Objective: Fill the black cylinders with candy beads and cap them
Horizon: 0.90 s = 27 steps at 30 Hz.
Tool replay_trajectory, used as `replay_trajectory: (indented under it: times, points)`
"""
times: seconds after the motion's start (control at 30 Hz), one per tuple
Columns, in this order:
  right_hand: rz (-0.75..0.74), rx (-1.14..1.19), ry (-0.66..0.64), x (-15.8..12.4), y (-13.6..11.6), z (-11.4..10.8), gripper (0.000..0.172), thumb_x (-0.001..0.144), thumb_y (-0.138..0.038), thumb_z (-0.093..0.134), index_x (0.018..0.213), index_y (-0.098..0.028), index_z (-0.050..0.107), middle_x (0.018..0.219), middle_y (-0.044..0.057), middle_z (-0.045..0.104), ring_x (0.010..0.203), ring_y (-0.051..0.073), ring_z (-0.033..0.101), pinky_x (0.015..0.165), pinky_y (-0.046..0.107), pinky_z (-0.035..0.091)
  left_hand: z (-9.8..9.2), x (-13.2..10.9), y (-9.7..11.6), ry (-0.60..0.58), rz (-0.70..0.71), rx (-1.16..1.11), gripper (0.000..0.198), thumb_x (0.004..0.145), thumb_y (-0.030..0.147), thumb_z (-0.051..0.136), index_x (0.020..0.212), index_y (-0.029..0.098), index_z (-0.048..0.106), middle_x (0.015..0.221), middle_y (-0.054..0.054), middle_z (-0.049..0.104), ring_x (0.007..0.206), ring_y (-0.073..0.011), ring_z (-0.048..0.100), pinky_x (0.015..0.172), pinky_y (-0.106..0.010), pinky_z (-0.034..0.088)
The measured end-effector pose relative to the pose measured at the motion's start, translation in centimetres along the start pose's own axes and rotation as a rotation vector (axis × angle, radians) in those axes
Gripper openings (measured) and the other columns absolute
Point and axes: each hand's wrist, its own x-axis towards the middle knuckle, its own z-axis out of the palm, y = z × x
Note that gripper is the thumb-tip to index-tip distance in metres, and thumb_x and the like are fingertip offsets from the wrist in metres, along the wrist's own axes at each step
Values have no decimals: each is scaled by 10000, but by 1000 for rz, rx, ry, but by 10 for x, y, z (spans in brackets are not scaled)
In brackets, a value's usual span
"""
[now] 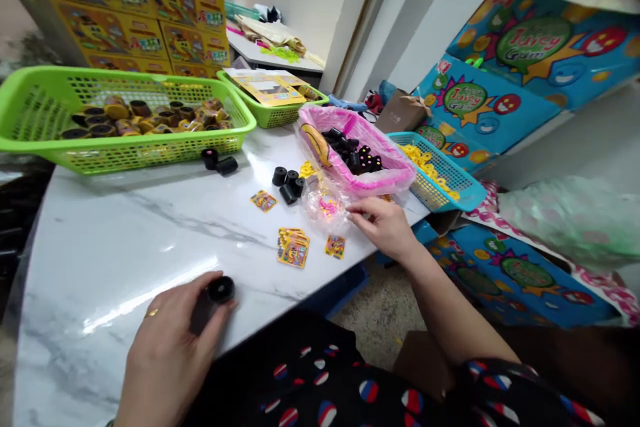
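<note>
My left hand (175, 330) is closed around a small black plastic cup (221, 289) near the table's front edge, its round open end facing up. My right hand (383, 225) is at the edge of a clear plastic bag (313, 213) holding tiny pink and yellow pieces (329, 207). Its thumb and forefinger are pinched together; what lies between them, if anything, is too small to tell. Close by lie a fanned stack of printed cards (293, 248), a single card (335, 247) and another card (263, 200). Several black cups (288, 192) are grouped behind the bag.
A green basket (165, 159) of black and yellow pieces stands back left, with two black cups (227, 165) before it. Behind the bag are a pink lined basket (385, 181) of black parts and a blue basket (473, 195) of yellow rings. Printed cartons (480, 100) stand right.
</note>
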Motion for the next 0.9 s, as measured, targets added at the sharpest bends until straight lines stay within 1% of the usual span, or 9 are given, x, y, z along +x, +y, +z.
replay_trajectory:
  times: [0.1,0.2,0.27,0.37,0.43,0.57,0.67,0.8,0.9]
  points:
    - [-48,-142,-152,36,-1,8,207,887,-185,546,980,-193,730,964,52,737,864,172,657,791,273,477,0,1,0,-3,-9,32,321,900,463,524,1128,243,578,1012,-116,676,925,-309,638,826,-469,511]
    - [-58,-249,-331,63,1,24,159,826,-184,600,888,-174,745,883,78,742,845,204,663,768,281,470,-1,0,0,-10,-23,55,331,896,449,543,1154,244,572,1030,-112,678,925,-296,639,811,-445,517]
    - [-78,-233,-371,71,1,35,159,765,-221,669,893,-162,744,849,88,738,813,221,665,747,285,475,-2,-1,2,-21,-30,63,335,895,426,555,1171,234,565,1043,-109,675,941,-287,635,823,-431,514]
    - [-126,-196,-390,74,2,44,423,747,-238,684,1159,-143,673,1060,114,715,945,230,652,848,289,470,-3,-2,4,-31,-24,61,335,894,403,565,1170,214,562,1047,-106,668,958,-279,632,843,-425,509]
    - [-155,-190,-403,75,5,43,523,757,-221,663,1268,-125,607,1167,140,670,1034,238,623,915,300,450,-3,-2,5,-29,-19,57,332,894,392,567,1169,205,563,1052,-106,664,962,-276,630,848,-424,507]
    - [-209,-215,-477,81,9,32,432,703,-143,668,1134,-134,682,1095,139,666,990,232,614,877,281,455,-3,-1,4,-16,0,51,328,897,385,564,1172,205,563,1041,-107,663,950,-278,626,851,-434,503]
    - [-223,-230,-495,86,8,31,322,667,-182,711,987,-148,711,1050,109,667,933,207,608,826,253,451,-2,-1,3,-9,34,35,336,904,380,558,1196,216,546,1040,-107,664,948,-280,622,859,-441,498]
    - [-187,-244,-456,87,5,41,131,759,-213,616,847,-148,688,854,47,677,781,156,592,713,229,422,-1,-1,2,14,62,24,339,904,370,567,1204,217,536,1037,-106,662,952,-280,616,862,-437,494]
    - [-133,-264,-418,83,5,47,135,790,-172,549,842,-138,669,806,46,681,732,150,586,667,231,396,0,-2,3,22,51,34,347,898,365,577,1203,205,537,1030,-106,661,955,-280,611,862,-436,492]
